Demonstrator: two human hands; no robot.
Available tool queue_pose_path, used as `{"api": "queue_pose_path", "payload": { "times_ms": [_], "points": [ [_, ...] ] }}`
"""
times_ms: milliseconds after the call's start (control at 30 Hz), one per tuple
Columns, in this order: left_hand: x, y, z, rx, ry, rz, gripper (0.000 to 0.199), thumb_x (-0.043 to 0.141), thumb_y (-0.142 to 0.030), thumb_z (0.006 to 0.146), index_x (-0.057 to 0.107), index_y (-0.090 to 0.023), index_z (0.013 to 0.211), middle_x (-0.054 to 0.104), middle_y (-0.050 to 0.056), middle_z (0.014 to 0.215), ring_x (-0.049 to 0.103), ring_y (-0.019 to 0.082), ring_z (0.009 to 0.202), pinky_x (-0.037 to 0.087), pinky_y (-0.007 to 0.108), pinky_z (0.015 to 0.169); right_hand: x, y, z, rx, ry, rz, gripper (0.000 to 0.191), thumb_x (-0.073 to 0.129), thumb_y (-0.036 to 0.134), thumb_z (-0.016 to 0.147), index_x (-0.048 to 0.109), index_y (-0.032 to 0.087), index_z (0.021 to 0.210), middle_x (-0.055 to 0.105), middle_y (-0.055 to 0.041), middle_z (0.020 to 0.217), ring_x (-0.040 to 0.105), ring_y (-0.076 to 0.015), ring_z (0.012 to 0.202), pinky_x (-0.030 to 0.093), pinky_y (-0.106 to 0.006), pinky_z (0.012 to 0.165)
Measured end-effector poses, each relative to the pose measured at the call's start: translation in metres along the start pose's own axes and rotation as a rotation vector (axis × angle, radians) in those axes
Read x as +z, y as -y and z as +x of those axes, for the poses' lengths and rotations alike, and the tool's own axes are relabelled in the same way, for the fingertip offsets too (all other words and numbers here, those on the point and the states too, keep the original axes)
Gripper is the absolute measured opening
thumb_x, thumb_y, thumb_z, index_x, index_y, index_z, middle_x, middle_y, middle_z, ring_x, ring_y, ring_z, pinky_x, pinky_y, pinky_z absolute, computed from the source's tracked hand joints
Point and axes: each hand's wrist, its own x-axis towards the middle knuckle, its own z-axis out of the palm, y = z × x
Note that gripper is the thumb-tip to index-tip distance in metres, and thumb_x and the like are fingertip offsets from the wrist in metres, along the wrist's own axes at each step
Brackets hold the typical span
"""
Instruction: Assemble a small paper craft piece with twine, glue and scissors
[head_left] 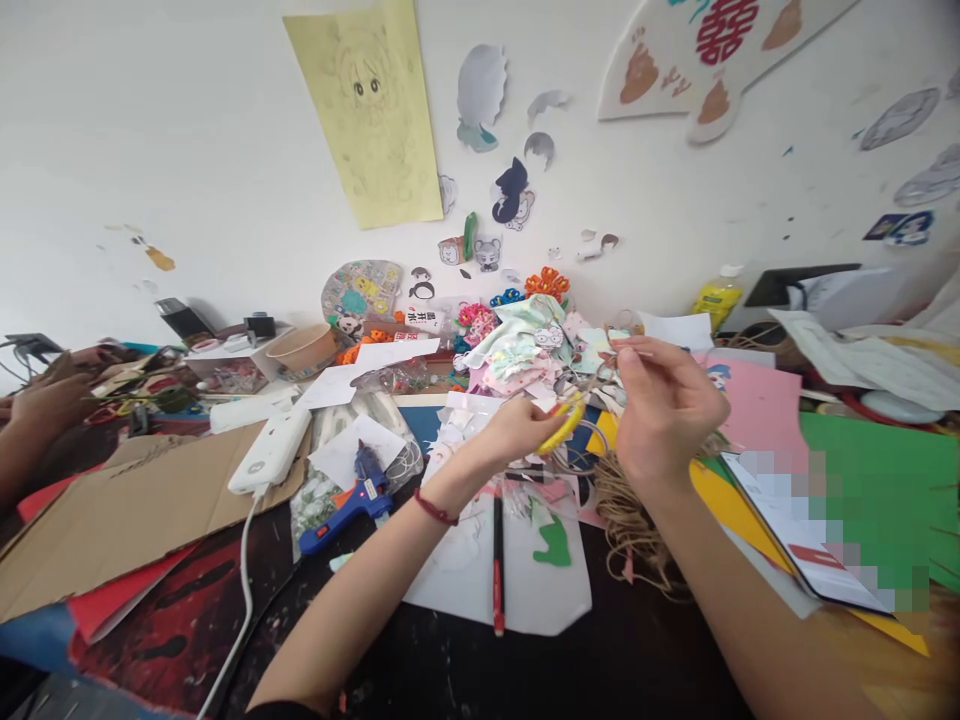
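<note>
My left hand (517, 431) grips a pair of yellow-handled scissors (562, 425) above the cluttered table, and a red cord bracelet (436, 507) circles that wrist. My right hand (664, 410) is raised close by, its fingertips pinched on a thin strand of jute twine (606, 362). Below it, a loose tangle of the same twine (630, 520) lies on the table. The scissor blades are hidden behind my fingers and the paper scraps beyond them.
A blue hot glue gun (352, 500) and a red marker (498, 560) lie near my arms. A heap of paper and fabric scraps (517, 350) rises behind my hands. Cardboard (142, 500), green card (877, 490) and a co-worker's hand (45, 405) are at the sides.
</note>
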Motion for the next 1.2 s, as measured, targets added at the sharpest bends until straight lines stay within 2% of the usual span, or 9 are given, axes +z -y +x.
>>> {"api": "queue_pose_path", "payload": {
  "times_ms": [167, 233, 300, 400, 500, 567, 700, 800, 1200],
  "points": [
    [-0.02, 0.006, -0.018, 0.028, -0.184, -0.198, 0.014, 0.062, -0.027, 0.074, 0.054, -0.016, 0.075, 0.063, 0.002, 0.068, 0.055, 0.01, 0.051, 0.041, 0.022, 0.047, 0.001, -0.004, -0.003, 0.044, -0.042, 0.028, 0.006, 0.077, 0.02, 0.079, 0.075, 0.019, 0.085, 0.072, -0.0031, 0.083, 0.068, -0.0182, 0.082, 0.058, -0.038, 0.082],
    [-0.029, 0.009, -0.027, 0.091, -0.272, -0.249, 0.019, 0.065, -0.028, 0.075, 0.052, -0.018, 0.086, 0.059, -0.001, 0.068, 0.054, 0.009, 0.051, 0.042, 0.021, 0.048, 0.001, -0.007, -0.004, 0.086, -0.023, 0.021, 0.008, 0.078, 0.021, 0.077, 0.075, 0.02, 0.084, 0.072, -0.0029, 0.083, 0.069, -0.0185, 0.083, 0.058, -0.038, 0.081],
    [-0.039, 0.015, -0.036, 0.18, -0.324, -0.301, 0.029, 0.068, -0.036, 0.077, 0.052, -0.018, 0.093, 0.056, -0.004, 0.067, 0.049, 0.008, 0.048, 0.04, 0.021, 0.047, 0.0, -0.01, -0.005, 0.129, 0.014, 0.034, 0.009, 0.079, 0.022, 0.076, 0.075, 0.021, 0.084, 0.074, -0.0029, 0.085, 0.07, -0.0186, 0.085, 0.058, -0.037, 0.082],
    [-0.052, 0.027, -0.048, 0.318, -0.281, -0.259, 0.037, 0.065, -0.047, 0.081, 0.054, -0.019, 0.104, 0.057, 0.001, 0.084, 0.048, 0.008, 0.058, 0.038, 0.02, 0.049, 0.0, -0.012, -0.008, 0.172, 0.112, 0.059, 0.008, 0.078, 0.02, 0.077, 0.075, 0.021, 0.084, 0.075, -0.0028, 0.086, 0.07, -0.0173, 0.086, 0.058, -0.034, 0.083],
    [-0.057, 0.036, -0.057, 0.4, -0.202, -0.126, 0.052, 0.072, -0.037, 0.074, 0.047, -0.022, 0.118, 0.053, 0.002, 0.098, 0.047, 0.011, 0.071, 0.042, 0.022, 0.06, 0.001, -0.012, -0.011, 0.181, 0.199, 0.043, 0.006, 0.077, 0.02, 0.079, 0.076, 0.022, 0.085, 0.075, -0.0027, 0.088, 0.07, -0.0166, 0.086, 0.058, -0.032, 0.083],
    [-0.056, 0.037, -0.062, 0.393, -0.216, -0.016, 0.06, 0.072, -0.03, 0.071, 0.042, -0.022, 0.123, 0.05, 0.001, 0.097, 0.046, 0.012, 0.076, 0.042, 0.024, 0.066, 0.001, -0.011, -0.012, 0.177, 0.233, 0.025, 0.006, 0.075, 0.021, 0.08, 0.075, 0.022, 0.086, 0.074, -0.003, 0.09, 0.07, -0.0174, 0.089, 0.058, -0.034, 0.084],
    [-0.052, 0.032, -0.065, 0.274, -0.301, 0.107, 0.039, 0.066, -0.028, 0.074, 0.047, -0.02, 0.108, 0.047, -0.003, 0.082, 0.041, 0.012, 0.071, 0.037, 0.025, 0.065, 0.001, -0.008, -0.014, 0.161, 0.284, 0.023, 0.006, 0.073, 0.02, 0.082, 0.074, 0.022, 0.087, 0.074, -0.0041, 0.092, 0.07, -0.0189, 0.093, 0.059, -0.035, 0.086],
    [-0.052, 0.03, -0.064, 0.262, -0.31, 0.139, 0.029, 0.064, -0.032, 0.077, 0.051, -0.02, 0.099, 0.045, -0.004, 0.075, 0.039, 0.011, 0.066, 0.033, 0.024, 0.062, 0.001, -0.005, -0.015, 0.166, 0.315, 0.019, 0.005, 0.073, 0.02, 0.082, 0.074, 0.022, 0.086, 0.073, -0.0047, 0.093, 0.07, -0.0194, 0.094, 0.06, -0.035, 0.085],
    [-0.051, 0.029, -0.066, 0.274, -0.303, 0.183, 0.028, 0.067, -0.039, 0.079, 0.06, -0.017, 0.096, 0.047, -0.004, 0.072, 0.037, 0.011, 0.062, 0.031, 0.024, 0.058, 0.002, 0.001, -0.017, 0.154, 0.443, 0.031, 0.009, 0.07, 0.015, 0.084, 0.074, 0.023, 0.087, 0.073, -0.0039, 0.094, 0.069, -0.0171, 0.093, 0.06, -0.03, 0.081]
  ]
}}
